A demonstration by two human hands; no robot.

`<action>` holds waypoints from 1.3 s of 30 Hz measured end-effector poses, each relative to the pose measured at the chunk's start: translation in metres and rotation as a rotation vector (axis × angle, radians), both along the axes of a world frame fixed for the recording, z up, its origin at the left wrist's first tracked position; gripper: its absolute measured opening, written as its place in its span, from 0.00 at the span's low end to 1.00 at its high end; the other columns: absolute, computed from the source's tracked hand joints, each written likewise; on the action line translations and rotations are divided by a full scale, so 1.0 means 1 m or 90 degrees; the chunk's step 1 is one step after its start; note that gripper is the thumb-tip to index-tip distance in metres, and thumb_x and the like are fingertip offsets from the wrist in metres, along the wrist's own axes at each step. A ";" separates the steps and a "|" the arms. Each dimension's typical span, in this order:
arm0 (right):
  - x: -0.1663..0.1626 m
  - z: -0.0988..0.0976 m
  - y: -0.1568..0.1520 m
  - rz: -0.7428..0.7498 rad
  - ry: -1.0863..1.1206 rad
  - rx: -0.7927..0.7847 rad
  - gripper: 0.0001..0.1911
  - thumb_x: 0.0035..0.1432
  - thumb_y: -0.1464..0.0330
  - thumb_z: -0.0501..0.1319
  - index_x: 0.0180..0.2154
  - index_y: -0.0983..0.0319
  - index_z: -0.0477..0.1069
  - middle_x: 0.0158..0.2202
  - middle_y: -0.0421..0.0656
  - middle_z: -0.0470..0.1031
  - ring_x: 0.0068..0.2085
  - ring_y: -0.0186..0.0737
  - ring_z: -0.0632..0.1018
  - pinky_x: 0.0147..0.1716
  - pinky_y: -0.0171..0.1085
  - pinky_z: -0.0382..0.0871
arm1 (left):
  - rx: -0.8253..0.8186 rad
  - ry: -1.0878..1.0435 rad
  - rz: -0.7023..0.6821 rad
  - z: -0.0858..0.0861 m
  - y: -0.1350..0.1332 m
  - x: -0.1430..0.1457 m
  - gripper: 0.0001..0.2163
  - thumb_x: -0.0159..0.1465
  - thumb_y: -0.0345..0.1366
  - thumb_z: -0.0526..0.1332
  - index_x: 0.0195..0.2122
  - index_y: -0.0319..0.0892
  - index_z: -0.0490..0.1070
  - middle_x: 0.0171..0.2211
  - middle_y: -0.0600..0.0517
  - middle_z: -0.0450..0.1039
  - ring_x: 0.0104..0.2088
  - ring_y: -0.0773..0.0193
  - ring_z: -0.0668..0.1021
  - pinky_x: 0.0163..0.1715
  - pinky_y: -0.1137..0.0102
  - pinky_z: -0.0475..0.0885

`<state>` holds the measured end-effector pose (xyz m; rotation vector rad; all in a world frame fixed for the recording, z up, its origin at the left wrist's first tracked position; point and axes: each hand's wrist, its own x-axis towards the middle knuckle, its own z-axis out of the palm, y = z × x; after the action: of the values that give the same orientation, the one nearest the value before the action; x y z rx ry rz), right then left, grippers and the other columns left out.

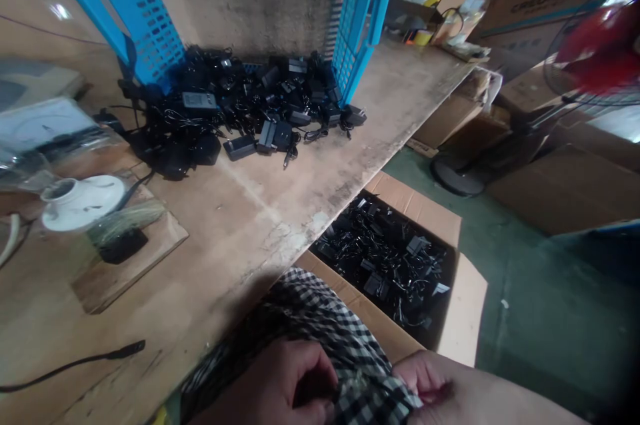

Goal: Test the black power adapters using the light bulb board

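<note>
Black and white is the checked cloth (325, 305), which lies gathered between my two hands, near 6 o'clock of my view. With the fingers of my right hand (433, 382) I pinch one edge of it; they are closed narrow there. The fingers of my left hand (295, 382) are curled toward the thumb, just beside the cloth, but I cannot tell whether they grip it.

From the hands, at 12 o'clock, stands an open carton (467, 298) on the green floor (530, 292), beside the edge of the table (220, 232). Inside it is a tangle of black adapters (385, 265) with their thin cords.

At 9 o'clock a black cable (115, 353) lies on the table with its end toward me. At 10 o'clock there is a wooden board (113, 282); on it rest a white lamp holder (95, 195) and a black block (125, 245), partly under clear plastic. A white dial (43, 122) is just beyond.

At 11 o'clock a heap of adapters (240, 98) spreads between and before the walls of a blue basket (153, 32). Toward 1 o'clock, farther away, is a fan (600, 52) with blurred red blades, near stacked cartons (525, 12).
</note>
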<state>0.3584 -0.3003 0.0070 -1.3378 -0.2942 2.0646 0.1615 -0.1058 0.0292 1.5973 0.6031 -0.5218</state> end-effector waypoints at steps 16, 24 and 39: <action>0.014 -0.012 0.007 -0.001 -0.254 0.133 0.16 0.55 0.58 0.67 0.29 0.62 0.66 0.25 0.34 0.64 0.28 0.29 0.63 0.28 0.31 0.57 | 0.291 -0.403 -0.238 0.003 0.010 0.010 0.11 0.68 0.34 0.63 0.52 0.43 0.73 0.51 0.48 0.76 0.52 0.55 0.74 0.57 0.64 0.66; -0.002 -0.014 0.017 0.019 -0.262 0.096 0.09 0.48 0.68 0.64 0.25 0.61 0.62 0.22 0.32 0.61 0.25 0.28 0.61 0.24 0.31 0.53 | 0.348 -0.397 -0.303 0.007 0.007 0.004 0.11 0.70 0.35 0.61 0.53 0.47 0.72 0.47 0.51 0.77 0.47 0.58 0.76 0.53 0.68 0.68; 0.020 0.002 0.015 0.200 -0.301 0.120 0.16 0.41 0.70 0.69 0.35 0.62 0.71 0.30 0.37 0.71 0.30 0.33 0.70 0.27 0.31 0.63 | 0.405 -0.477 -0.275 0.007 0.021 -0.012 0.10 0.65 0.38 0.67 0.47 0.57 0.76 0.48 0.56 0.77 0.48 0.57 0.75 0.59 0.64 0.64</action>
<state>0.3787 -0.2853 0.0086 -1.7341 -0.9311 1.8729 0.1491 -0.0844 0.0362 2.3651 -0.1839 0.0093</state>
